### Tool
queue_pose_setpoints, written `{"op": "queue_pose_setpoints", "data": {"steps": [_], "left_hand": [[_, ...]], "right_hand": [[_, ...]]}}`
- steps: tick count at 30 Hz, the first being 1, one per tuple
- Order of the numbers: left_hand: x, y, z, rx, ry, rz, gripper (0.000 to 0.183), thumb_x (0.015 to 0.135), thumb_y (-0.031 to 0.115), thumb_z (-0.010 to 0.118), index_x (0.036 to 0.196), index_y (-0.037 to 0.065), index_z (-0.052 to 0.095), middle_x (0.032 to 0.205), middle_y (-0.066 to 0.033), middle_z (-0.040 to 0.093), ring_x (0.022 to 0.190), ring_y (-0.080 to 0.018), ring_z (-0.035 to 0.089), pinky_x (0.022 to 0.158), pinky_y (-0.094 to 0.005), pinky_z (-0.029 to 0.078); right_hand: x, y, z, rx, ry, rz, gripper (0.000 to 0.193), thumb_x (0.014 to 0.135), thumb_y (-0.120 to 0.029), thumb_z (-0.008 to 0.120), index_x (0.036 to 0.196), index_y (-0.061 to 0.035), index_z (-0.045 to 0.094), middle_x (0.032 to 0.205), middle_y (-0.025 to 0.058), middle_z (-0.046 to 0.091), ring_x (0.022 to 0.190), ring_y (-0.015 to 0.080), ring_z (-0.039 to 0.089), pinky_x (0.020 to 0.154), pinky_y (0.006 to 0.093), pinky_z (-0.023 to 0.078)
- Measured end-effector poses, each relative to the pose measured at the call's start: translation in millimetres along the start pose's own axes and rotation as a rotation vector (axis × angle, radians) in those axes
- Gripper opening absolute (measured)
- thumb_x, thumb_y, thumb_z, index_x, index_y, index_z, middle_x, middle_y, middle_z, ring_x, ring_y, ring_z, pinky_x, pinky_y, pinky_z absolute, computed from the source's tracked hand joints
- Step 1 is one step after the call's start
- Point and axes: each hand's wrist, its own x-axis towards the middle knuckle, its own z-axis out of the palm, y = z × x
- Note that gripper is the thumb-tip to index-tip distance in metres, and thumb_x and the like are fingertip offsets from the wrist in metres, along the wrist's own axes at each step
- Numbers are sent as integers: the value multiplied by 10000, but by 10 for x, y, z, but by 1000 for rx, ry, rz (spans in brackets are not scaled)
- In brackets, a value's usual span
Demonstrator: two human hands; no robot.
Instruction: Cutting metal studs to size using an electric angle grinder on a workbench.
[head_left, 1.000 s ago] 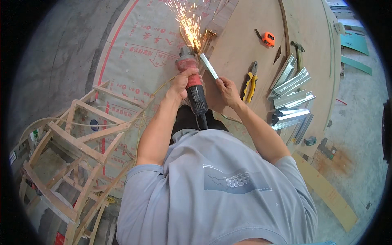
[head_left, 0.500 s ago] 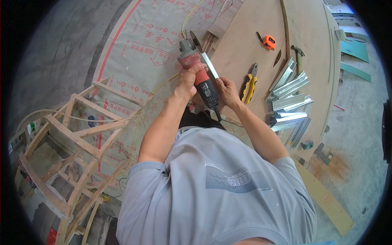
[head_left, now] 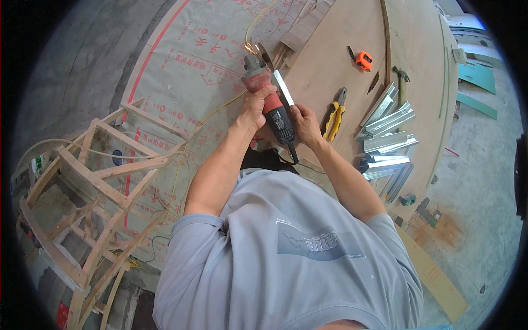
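My left hand [head_left: 254, 109] is wrapped round the red and black body of an angle grinder [head_left: 279, 122]. The grinder's cutting disc [head_left: 265, 56] sits at the far end of a shiny metal channel piece [head_left: 284, 89], and orange sparks [head_left: 252, 48] fly off beside it. My right hand [head_left: 307, 124] pinches the near end of that channel piece, its fingers closed. Just right of this hand, pliers with yellow and black handles [head_left: 332, 122] lie on the wooden board [head_left: 352, 33].
Several cut metal channels [head_left: 389, 118] are piled at the board's right, near a hammer [head_left: 402, 82]. An orange tape measure [head_left: 363, 60] lies farther off. At left stands a wooden frame [head_left: 110, 187]. A yellow cord [head_left: 220, 111] crosses the printed floor covering [head_left: 181, 60].
Sparks have appeared at the grinder's disc, where none showed before. Both hands keep their grips in nearly the same place. The view has shifted slightly.
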Motion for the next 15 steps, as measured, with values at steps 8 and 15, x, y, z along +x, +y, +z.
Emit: {"op": "queue_pose_setpoints", "data": {"steps": [8,15], "left_hand": [[-8,5,-6,14,0,-41,361,799,107,776,1119,71,611,951,-57,685,874,-206,689,772,-393,595],[-30,-7,34,-6,15,-38,372,794,92,776,1122,80,600,971,-53,673,883,-211,691,761,-398,602]], "right_hand": [[0,27,4,-7,5,-21,319,1017,-268,546,1046,26,668,789,55,606,754,130,524,695,308,453],[-29,-13,31,134,-7,-39,288,1018,-234,552,1062,22,676,775,13,605,729,125,514,670,300,440]]}}
